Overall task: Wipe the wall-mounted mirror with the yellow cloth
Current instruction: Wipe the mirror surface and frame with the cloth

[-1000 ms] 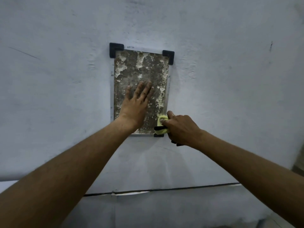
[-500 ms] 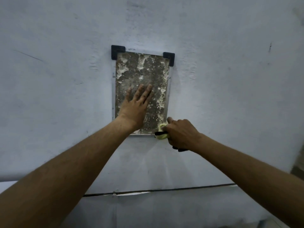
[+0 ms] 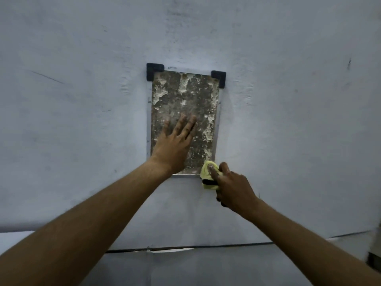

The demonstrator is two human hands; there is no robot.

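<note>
The left hand [image 3: 175,143] lay flat, fingers spread, bracing the mirror [image 3: 184,120]. The right hand [image 3: 233,186] clamped the cloth [image 3: 207,172] at the lower right corner. Wiping was underway; next, firm strokes upward over the blotches.

free: upper mirror [image 3: 185,96] | blocked: lower mirror by left hand [image 3: 175,145]

Left hand [image 3: 175,145] flat on mirror [image 3: 185,96]; right hand [image 3: 235,186] presses yellow cloth [image 3: 207,172] at its lower corner.
</note>
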